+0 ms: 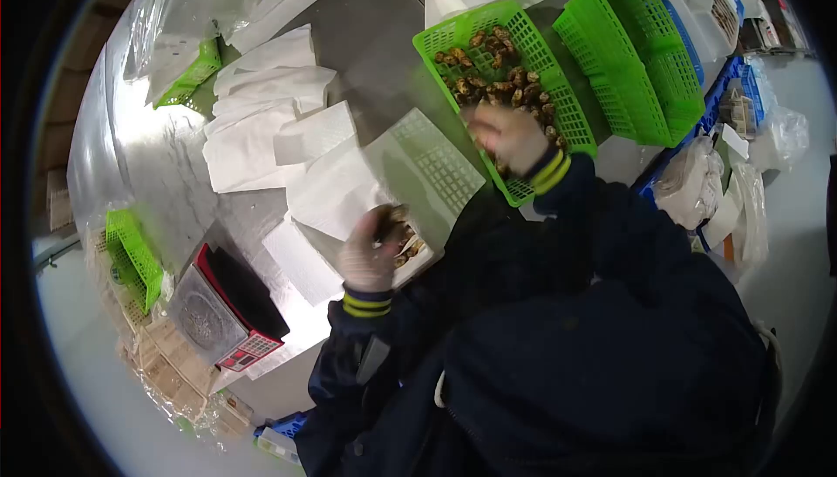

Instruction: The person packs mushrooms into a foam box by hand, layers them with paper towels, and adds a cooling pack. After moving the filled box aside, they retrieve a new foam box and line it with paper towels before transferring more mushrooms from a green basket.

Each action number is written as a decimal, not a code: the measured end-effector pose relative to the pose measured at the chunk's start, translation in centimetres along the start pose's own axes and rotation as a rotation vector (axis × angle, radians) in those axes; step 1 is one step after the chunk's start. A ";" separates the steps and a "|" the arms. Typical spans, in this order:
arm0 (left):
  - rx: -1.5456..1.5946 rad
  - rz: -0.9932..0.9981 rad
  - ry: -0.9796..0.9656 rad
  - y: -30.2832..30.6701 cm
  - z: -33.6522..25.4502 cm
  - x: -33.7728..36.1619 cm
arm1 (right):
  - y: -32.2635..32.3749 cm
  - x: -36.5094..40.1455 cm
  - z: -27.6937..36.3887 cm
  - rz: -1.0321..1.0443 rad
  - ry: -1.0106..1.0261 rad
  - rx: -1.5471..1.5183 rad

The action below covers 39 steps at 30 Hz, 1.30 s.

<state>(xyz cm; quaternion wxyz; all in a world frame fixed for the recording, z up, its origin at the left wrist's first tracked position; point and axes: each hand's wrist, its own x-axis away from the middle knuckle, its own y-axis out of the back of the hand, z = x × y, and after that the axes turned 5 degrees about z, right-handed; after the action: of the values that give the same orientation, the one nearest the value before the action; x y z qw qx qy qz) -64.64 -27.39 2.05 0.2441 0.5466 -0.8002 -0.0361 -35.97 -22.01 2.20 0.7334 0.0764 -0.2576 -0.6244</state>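
Note:
Small brown mottled pieces (516,89), which look like mushrooms, lie scattered in a green plastic basket (571,115). My right hand (514,137) is over the near end of that basket, its fingers among the pieces and blurred by motion. My left hand (368,255) is curled at a small white paper-lined box (425,261) that holds more of the same pieces (408,248). A dark brown piece (390,218) shows at the left fingertips. A large white paper sheet (336,194) folds out from the box. Beside it, translucent white paper (427,163) has green latticework showing through.
More green baskets (628,58) are stacked on the right. White paper sheets (261,119) lie over the steel table (375,67). A red and black scale (228,310) stands front left, near another green basket (131,259). Clear plastic bags (702,176) sit at the right.

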 end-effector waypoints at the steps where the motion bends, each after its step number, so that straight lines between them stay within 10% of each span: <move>1: -0.217 -0.092 0.005 2.0 -0.2 1.1 | 1.0 -2.4 -2.4 -0.206 0.180 0.319; 3: -0.985 -0.389 -0.177 3.5 2.1 2.7 | 2.9 -7.3 -3.7 -0.156 -0.105 0.696; 9: -1.185 -0.163 -0.141 3.8 6.4 3.2 | 2.3 -12.2 -6.1 0.055 -0.167 0.735; 12: -1.176 -0.066 -0.088 3.9 7.0 3.2 | 1.4 -9.4 0.7 0.006 -0.034 0.525; 17: -1.205 -0.011 -0.042 3.3 8.8 3.0 | -11.5 -1.1 6.4 0.508 0.095 -0.127; 27: -1.172 -0.053 -0.086 3.7 7.4 3.0 | -20.6 0.1 5.1 0.526 0.276 0.788; 39: -1.094 -0.096 -0.161 3.2 6.2 3.2 | -20.6 1.4 5.9 0.580 0.021 0.686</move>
<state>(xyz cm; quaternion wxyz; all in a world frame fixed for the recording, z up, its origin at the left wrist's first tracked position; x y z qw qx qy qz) -70.96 -30.29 -1.20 0.4285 0.3714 -0.6553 -0.4991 -56.69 -26.39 -1.34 0.8130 0.2463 -0.4531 -0.2704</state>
